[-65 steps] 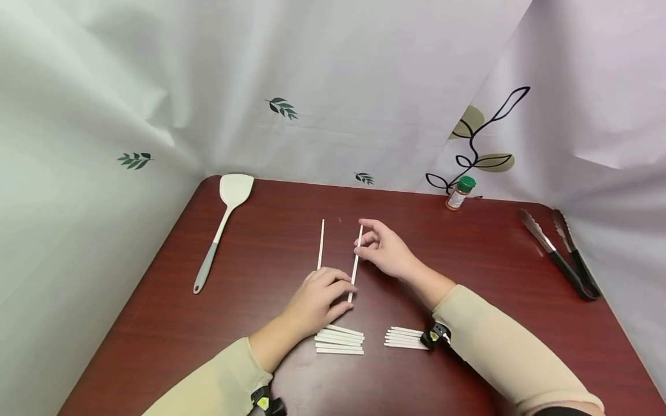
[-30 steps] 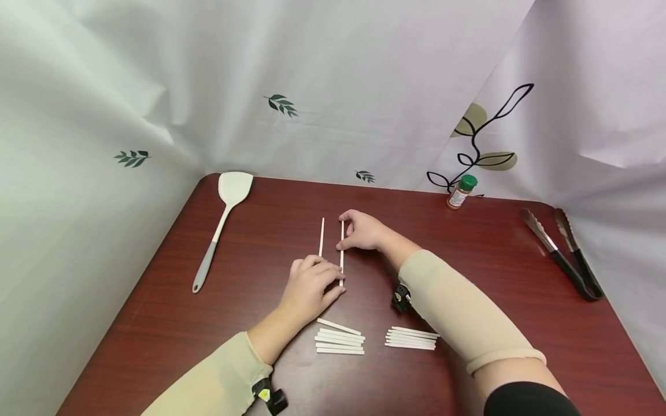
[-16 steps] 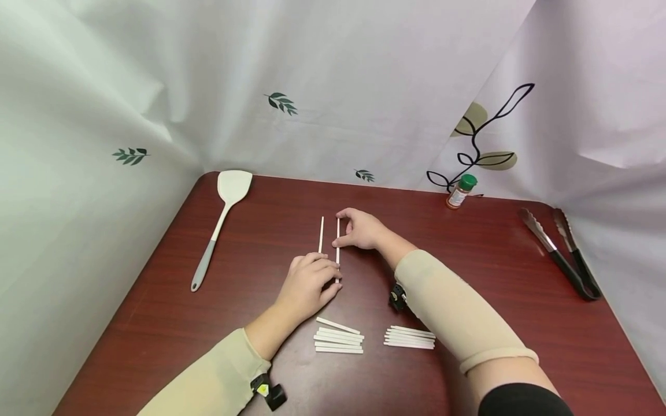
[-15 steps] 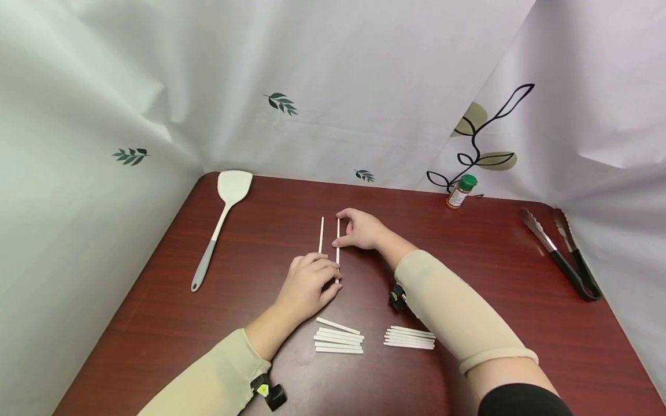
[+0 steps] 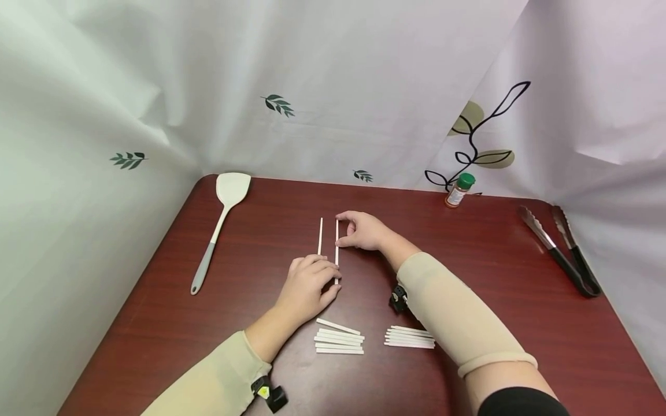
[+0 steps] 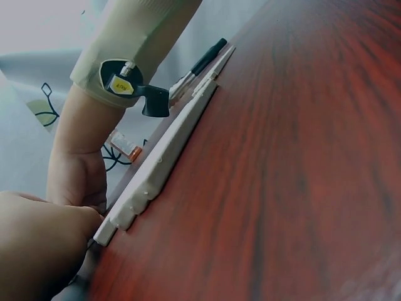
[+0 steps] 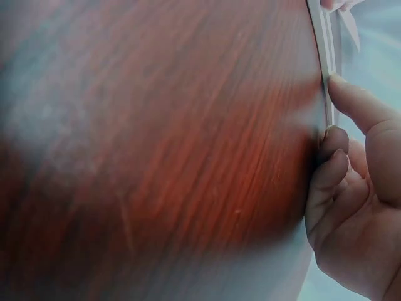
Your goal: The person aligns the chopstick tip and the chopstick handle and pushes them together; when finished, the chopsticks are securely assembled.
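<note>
On the bench (image 5: 270, 209), a white stick (image 5: 337, 254) is being pinched by the fingers of the left hand (image 5: 309, 284) and right hand (image 5: 365, 231), its gap to a second stick (image 5: 320, 237) being narrower than moments ago, so a near-parallel pair is being formed.

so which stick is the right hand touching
The right stick of the farther pair; the right hand touches it, while the left stick lies apart from that hand.
</note>
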The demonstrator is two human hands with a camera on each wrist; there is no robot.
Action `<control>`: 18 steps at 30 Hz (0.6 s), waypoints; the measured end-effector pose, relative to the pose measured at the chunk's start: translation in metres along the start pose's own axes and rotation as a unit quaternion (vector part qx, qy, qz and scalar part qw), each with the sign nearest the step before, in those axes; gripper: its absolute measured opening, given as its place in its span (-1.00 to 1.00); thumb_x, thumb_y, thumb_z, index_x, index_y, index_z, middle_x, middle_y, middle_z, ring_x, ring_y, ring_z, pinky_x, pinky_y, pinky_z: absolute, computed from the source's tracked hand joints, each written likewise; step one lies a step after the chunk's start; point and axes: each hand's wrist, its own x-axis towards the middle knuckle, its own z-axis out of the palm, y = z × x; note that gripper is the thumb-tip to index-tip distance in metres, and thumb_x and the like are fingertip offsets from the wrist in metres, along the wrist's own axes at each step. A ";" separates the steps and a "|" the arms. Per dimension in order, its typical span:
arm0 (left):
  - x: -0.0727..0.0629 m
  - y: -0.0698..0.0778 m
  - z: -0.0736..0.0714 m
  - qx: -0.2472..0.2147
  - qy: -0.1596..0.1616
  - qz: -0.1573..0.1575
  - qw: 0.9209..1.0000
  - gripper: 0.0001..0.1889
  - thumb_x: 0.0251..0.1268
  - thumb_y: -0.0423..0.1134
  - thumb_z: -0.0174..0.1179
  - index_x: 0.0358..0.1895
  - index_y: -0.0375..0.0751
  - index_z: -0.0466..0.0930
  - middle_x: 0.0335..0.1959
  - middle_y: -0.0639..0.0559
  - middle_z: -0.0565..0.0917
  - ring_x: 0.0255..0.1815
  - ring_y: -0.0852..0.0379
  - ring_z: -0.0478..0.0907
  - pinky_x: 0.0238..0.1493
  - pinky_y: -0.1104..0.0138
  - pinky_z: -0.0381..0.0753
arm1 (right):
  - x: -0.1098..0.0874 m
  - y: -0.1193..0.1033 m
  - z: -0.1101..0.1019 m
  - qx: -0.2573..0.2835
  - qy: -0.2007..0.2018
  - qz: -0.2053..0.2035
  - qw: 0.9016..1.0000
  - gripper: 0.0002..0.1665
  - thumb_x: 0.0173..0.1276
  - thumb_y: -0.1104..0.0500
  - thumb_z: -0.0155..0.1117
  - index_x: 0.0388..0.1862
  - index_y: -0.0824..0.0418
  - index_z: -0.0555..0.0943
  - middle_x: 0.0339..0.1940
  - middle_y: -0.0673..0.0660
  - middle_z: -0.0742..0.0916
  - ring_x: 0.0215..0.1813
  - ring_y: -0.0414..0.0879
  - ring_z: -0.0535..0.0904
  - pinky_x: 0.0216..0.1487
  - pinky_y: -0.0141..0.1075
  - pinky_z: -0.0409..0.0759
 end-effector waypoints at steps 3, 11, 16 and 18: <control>-0.001 0.000 0.000 0.002 -0.001 0.000 1.000 -0.82 0.19 -0.21 0.51 -0.13 0.01 0.81 -0.02 0.14 0.79 0.19 -0.02 0.64 0.13 -0.06 0.47 | 0.000 -0.001 0.000 0.001 0.000 0.008 1.000 -0.17 0.30 0.07 0.61 0.51 0.18 0.51 -0.44 0.04 0.65 -0.48 -0.13 0.54 -0.37 -0.30 0.48; -0.001 0.000 0.001 0.003 -0.004 0.002 1.000 -0.83 0.22 -0.21 0.51 -0.13 0.01 0.81 0.00 0.12 0.79 0.19 -0.03 0.64 0.13 -0.05 0.47 | -0.001 0.000 0.000 0.032 -0.004 0.020 0.999 -0.19 0.31 0.12 0.59 0.51 0.18 0.51 -0.44 0.06 0.65 -0.53 -0.11 0.57 -0.43 -0.31 0.50; 0.000 0.002 0.001 0.001 0.002 0.001 1.000 -0.82 0.25 -0.13 0.49 -0.11 0.01 0.79 -0.03 0.12 0.78 0.16 0.00 0.64 0.11 -0.04 0.47 | -0.003 0.007 -0.002 0.116 0.002 0.026 0.993 -0.20 0.39 0.16 0.53 0.57 0.18 0.46 -0.45 0.08 0.66 -0.55 -0.12 0.56 -0.42 -0.31 0.57; 0.001 0.002 0.001 -0.002 0.008 0.001 1.000 -0.81 0.28 -0.09 0.46 -0.10 0.00 0.78 -0.04 0.11 0.78 0.13 0.01 0.63 0.10 -0.03 0.47 | -0.004 0.011 -0.004 0.164 0.006 0.032 0.986 -0.21 0.44 0.17 0.49 0.59 0.18 0.43 -0.45 0.11 0.67 -0.56 -0.12 0.58 -0.41 -0.30 0.61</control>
